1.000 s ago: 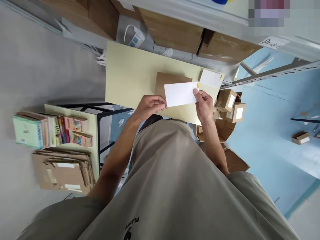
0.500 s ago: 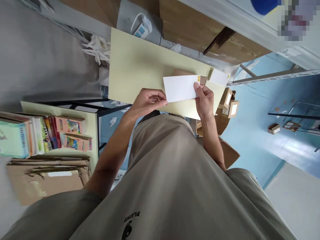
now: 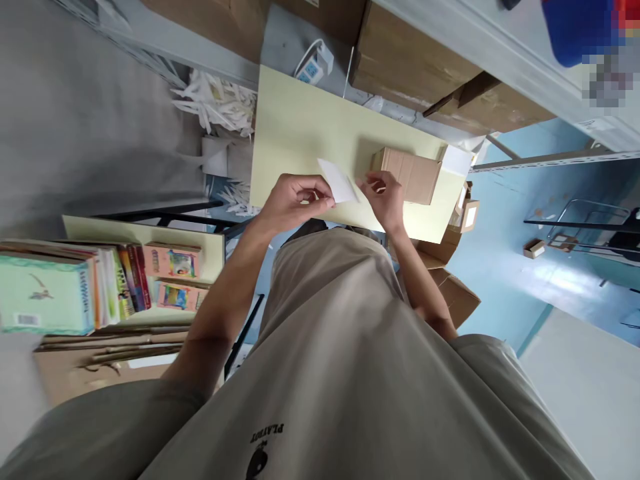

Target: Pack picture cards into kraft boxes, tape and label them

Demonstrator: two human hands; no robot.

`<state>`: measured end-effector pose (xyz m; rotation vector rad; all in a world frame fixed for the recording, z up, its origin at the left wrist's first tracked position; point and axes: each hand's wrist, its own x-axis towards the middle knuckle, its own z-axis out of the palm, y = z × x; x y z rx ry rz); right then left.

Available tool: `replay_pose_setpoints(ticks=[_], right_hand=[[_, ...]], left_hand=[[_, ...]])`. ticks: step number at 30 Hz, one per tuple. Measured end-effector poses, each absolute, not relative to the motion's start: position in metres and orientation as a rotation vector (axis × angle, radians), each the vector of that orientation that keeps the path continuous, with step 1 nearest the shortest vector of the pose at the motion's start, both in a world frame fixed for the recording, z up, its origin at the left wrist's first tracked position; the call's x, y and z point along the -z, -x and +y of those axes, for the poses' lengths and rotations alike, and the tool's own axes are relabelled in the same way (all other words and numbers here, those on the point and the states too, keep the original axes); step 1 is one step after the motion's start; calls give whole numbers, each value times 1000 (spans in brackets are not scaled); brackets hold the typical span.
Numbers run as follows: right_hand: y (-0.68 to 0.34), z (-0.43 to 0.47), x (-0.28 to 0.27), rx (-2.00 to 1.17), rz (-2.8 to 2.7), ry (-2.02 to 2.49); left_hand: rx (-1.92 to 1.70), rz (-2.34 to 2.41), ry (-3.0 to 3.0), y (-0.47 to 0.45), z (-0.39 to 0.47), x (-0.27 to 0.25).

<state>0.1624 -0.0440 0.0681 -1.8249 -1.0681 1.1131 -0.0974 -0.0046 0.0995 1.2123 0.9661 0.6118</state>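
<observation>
Pinched at its lower left by my left hand [image 3: 303,200] is a white paper sheet [image 3: 338,181], which looks narrow and slanted, bent or turned on edge. My left thumb and fingers are closed on it. My right hand [image 3: 384,200] is at the sheet's right edge, fingers curled and tips close together; I cannot tell whether they touch the sheet or hold a small piece. Behind my right hand, a closed brown cardboard box [image 3: 413,175] lies on the pale yellow tabletop [image 3: 295,120]. White sheets [image 3: 456,160] lie at the table's right end.
A power strip [image 3: 313,67] and large cardboard boxes [image 3: 410,53] stand behind the table. White paper scraps [image 3: 220,100] are heaped at its left. Books [image 3: 115,280] and flattened cardboard [image 3: 65,367] are at lower left. An open carton [image 3: 453,297] is beside my right arm.
My right hand has let go of the sheet's marked right end and moved left. The sheet, flat and wide before, now looks narrow and slanted. The box shows more fully.
</observation>
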Motion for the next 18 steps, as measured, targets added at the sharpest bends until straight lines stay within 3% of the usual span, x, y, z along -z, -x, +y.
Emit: replay_pose_setpoints(ticks=[8, 18], right_hand=[[-95, -56, -147, -1132, -1528, 1609], [-65, -43, -139, -1021, -1714, 1704]], left_hand=[[-617, 970, -1369, 130, 6, -106], [-577, 959, -1386, 155, 20, -101]])
